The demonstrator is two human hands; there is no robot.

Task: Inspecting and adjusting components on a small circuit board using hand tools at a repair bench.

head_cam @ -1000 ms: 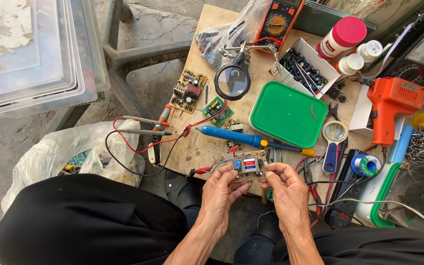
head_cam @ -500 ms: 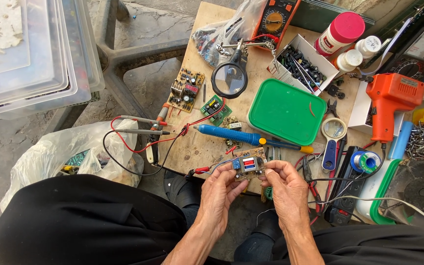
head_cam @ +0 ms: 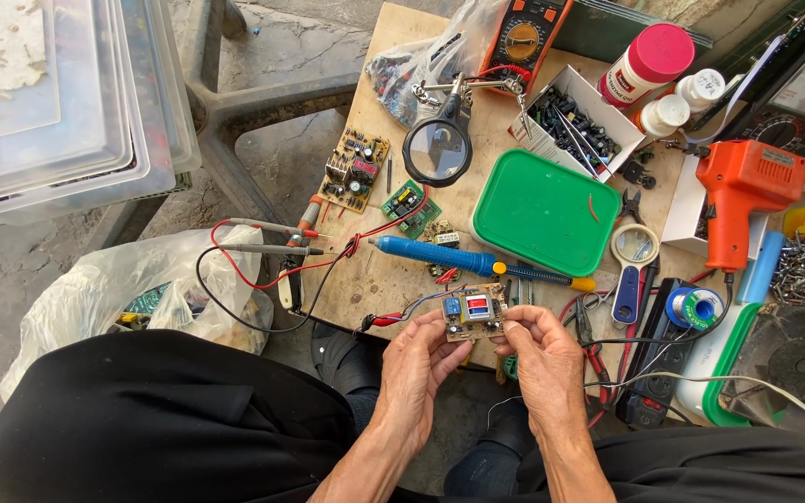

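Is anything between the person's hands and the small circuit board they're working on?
Nothing visible. The left hand and right hand both grip the small circuit board directly by its edges, above the table's near edge. Its red and black wires trail off leftward, clear of the fingers.

Your hands (head_cam: 482, 359) sit at the near edge of the tabletop (head_cam: 393, 270), and just ahead the blue desoldering pump (head_cam: 444, 256) lies across the way. Beyond it the green lid (head_cam: 542, 212) blocks the middle — bare wood shows only left of it. To your right, scissors (head_cam: 631, 270), solder spool (head_cam: 696, 305) and orange soldering gun (head_cam: 743, 191) crowd close; to your left, red and black probe leads (head_cam: 272, 251) trail off the edge.
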